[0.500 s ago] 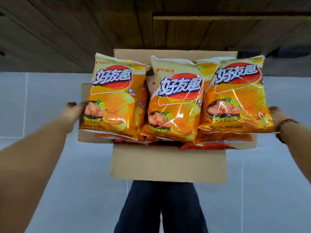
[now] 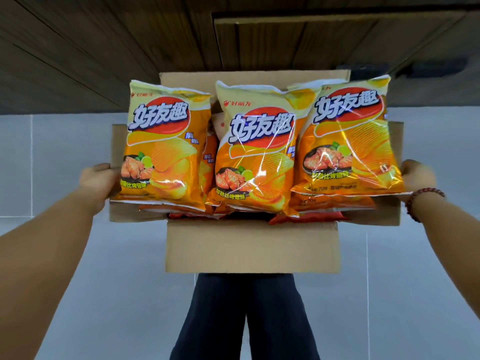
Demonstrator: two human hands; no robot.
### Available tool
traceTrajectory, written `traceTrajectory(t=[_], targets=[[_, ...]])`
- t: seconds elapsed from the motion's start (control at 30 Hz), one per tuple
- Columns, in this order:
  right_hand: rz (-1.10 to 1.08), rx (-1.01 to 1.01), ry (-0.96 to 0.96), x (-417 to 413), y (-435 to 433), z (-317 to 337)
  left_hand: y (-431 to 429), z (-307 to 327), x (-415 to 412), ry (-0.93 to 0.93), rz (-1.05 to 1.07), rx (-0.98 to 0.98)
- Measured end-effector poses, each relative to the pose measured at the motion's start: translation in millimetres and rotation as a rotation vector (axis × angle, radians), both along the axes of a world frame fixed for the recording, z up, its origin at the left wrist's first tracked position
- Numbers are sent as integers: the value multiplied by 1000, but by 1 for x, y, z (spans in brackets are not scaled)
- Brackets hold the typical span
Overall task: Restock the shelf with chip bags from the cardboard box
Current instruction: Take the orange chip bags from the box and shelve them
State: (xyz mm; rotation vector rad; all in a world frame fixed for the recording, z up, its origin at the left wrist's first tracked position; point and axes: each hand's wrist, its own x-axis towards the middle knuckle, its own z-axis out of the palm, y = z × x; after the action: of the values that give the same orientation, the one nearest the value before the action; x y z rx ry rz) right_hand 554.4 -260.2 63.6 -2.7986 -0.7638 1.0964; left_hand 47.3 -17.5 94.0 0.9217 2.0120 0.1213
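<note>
Little has shifted, the cardboard box (image 2: pixel 252 245) only edging nearer at mid-frame with chip bags (image 2: pixel 257 157) heaped on top, the left hand (image 2: pixel 97 185) and right hand (image 2: pixel 415 178) each with a grip clasping its sides; the bags look light, slippery and crushable, best pinched at a top seam.

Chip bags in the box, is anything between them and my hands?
Nothing visible does. The left hand and right hand hold the cardboard box at its sides, beside the uncovered chip bags on top.
</note>
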Motion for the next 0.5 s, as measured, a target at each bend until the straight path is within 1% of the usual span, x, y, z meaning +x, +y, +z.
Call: traceTrajectory(t=[0.03, 0.07, 0.13, 0.17, 0.2, 0.3, 0.33, 0.43, 0.5], targets=[[-12, 37, -47, -13, 12, 12, 2, -1, -4, -17, -10, -20], [-5, 8, -73, -27, 23, 17, -1, 8, -1, 9, -49, -51], [68, -6, 7, -38, 34, 24, 0, 15, 2, 55, -112, -26], [82, -21, 11, -41, 36, 30, 1, 13, 5, 45, -96, -5], [92, -26, 8, -43, 36, 34, -1, 21, 11, 95, -133, -36], [77, -12, 8, -52, 32, 47, -7, 25, 12, 126, -176, -75], [58, -3, 12, -53, 28, 53, -9, 34, 15, 148, -197, -99], [23, 12, 22, -53, 14, 80, -13, 51, 17, 132, -236, -96], [-17, 17, 47, -53, 1, 102, -19, 74, 25, 132, -304, -102]])
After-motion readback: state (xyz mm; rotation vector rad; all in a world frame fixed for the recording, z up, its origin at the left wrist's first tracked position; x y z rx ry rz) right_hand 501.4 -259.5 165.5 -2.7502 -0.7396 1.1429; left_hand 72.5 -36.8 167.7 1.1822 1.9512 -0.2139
